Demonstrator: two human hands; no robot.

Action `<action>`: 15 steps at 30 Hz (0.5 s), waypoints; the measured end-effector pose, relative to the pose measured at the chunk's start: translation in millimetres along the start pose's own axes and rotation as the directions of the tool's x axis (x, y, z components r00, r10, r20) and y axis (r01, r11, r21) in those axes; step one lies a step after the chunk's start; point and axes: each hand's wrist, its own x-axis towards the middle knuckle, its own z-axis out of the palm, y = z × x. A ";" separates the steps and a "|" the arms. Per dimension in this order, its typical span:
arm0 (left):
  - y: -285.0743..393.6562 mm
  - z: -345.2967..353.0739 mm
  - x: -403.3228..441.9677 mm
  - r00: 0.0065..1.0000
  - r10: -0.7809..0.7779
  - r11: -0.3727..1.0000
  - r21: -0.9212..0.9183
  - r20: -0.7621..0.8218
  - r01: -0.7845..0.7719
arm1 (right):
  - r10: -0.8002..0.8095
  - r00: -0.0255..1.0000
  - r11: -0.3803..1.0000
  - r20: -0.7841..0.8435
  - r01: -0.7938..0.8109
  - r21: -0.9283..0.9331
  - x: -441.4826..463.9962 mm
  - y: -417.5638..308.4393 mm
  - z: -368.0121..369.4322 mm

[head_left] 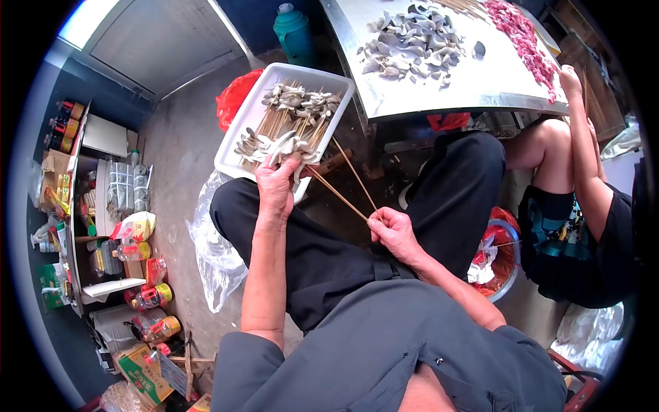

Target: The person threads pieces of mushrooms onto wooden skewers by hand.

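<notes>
My left hand [276,189] is closed around oyster mushroom pieces [294,147] at the near edge of a white plastic tray. Thin bamboo skewers [340,196] slant from there down to my right hand [395,232], whose fingers pinch their lower ends above my lap. One skewer lies apart from the other, angled further right. Inside the white tray [247,115] rest several skewers loaded with mushroom pieces [302,101]. How the pieces in my left hand sit on the skewer is partly hidden by my fingers.
A metal-topped table [384,101] bears loose grey mushrooms [415,44], skewers and red raw meat [522,41]. Another person's hand [570,82] is at its right edge. A lined bin [511,275] stands by my right leg, a plastic bag [214,240] by my left; shelves [82,206] hold bottles.
</notes>
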 end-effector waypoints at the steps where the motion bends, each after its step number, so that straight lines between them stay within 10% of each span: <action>1: -1.2 1.7 -1.2 0.999 -0.028 1.000 -0.013 0.018 0.028 | -0.003 1.000 1.000 -0.004 0.003 -0.001 0.1 0.8 0.8; 15: -3.9 20.0 -3.1 0.998 -0.059 0.996 -0.069 -0.030 0.057 | -0.040 0.997 0.998 -0.062 0.043 0.048 7.7 4.0 3.4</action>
